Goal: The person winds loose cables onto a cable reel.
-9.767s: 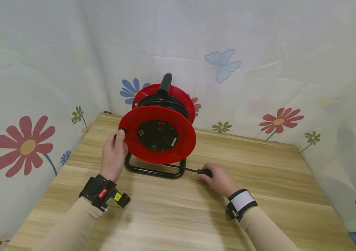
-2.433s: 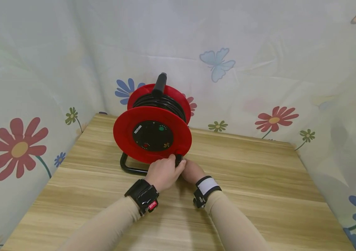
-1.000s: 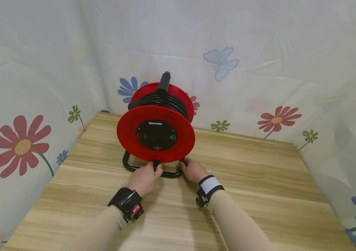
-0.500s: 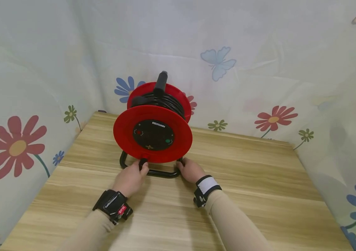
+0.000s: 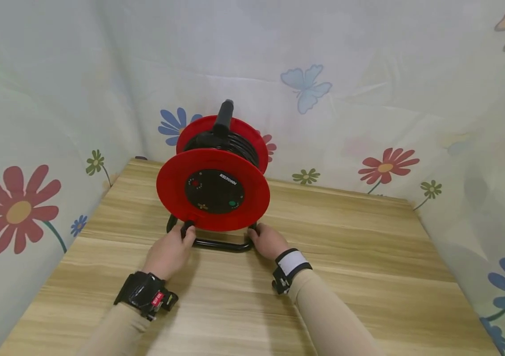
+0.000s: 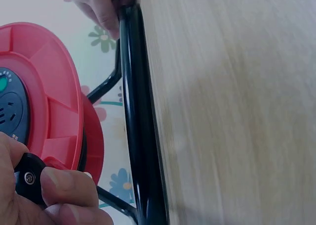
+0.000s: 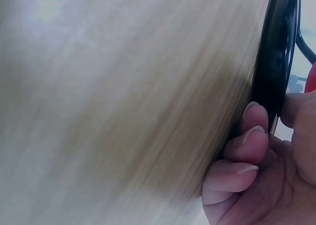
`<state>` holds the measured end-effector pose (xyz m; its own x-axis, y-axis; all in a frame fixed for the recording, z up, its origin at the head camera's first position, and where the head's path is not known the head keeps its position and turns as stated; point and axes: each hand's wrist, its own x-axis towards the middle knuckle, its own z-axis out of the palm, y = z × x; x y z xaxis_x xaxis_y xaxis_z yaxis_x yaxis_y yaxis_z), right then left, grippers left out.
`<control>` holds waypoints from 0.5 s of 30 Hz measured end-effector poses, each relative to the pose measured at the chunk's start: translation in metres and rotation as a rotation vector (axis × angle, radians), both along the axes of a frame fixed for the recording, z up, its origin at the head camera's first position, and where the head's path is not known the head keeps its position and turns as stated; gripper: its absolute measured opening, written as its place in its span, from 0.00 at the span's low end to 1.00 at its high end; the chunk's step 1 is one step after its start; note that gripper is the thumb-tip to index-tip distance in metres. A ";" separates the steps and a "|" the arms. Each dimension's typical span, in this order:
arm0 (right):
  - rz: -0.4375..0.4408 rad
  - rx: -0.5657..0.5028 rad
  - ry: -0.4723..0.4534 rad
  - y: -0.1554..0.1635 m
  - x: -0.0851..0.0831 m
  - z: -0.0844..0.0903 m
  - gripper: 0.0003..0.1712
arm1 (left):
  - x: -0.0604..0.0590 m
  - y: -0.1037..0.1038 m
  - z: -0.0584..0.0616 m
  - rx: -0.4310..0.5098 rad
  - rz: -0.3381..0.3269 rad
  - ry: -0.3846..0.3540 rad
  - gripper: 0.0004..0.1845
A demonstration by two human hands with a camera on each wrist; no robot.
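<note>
A red cable reel (image 5: 213,190) wound with black cable stands upright on its black tube frame (image 5: 221,244) at the back of the wooden table (image 5: 359,267). My left hand (image 5: 181,236) grips the black crank knob (image 5: 188,227) at the lower left of the reel's front disc; the left wrist view shows the knob (image 6: 28,178) between my thumb and fingers, beside the red disc (image 6: 54,101). My right hand (image 5: 257,236) holds the frame's right front corner, its fingers (image 7: 249,141) curled against the black tube (image 7: 274,62).
Flower-printed cloth walls (image 5: 368,99) close in the table at the left, back and right. The reel's black carry handle (image 5: 222,114) sticks up at its top. Bare wood lies in front of and to the right of the reel.
The reel has turned clockwise: the knob and my left hand moved from bottom centre to the lower left, and the label has rotated to the right. My right hand stays on the frame.
</note>
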<state>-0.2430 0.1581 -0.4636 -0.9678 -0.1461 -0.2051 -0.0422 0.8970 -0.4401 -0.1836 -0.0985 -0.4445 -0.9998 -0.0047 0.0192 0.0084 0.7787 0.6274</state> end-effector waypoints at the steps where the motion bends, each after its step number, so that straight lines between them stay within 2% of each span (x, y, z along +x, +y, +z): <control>1: -0.004 0.000 -0.003 0.000 0.000 0.000 0.17 | 0.000 -0.001 0.001 0.000 0.003 0.001 0.28; 7: -0.020 -0.035 -0.022 0.004 -0.001 0.001 0.18 | 0.000 -0.007 0.008 0.032 0.027 0.040 0.29; 9: -0.026 -0.060 -0.029 0.008 0.002 0.002 0.18 | 0.001 -0.008 0.009 0.057 0.042 0.081 0.29; 12: -0.024 -0.091 0.004 0.013 0.011 0.008 0.17 | 0.003 -0.009 0.013 0.079 0.076 0.211 0.32; 15: -0.009 -0.072 0.142 0.016 0.023 0.016 0.18 | 0.006 -0.007 0.024 -0.014 0.087 0.371 0.43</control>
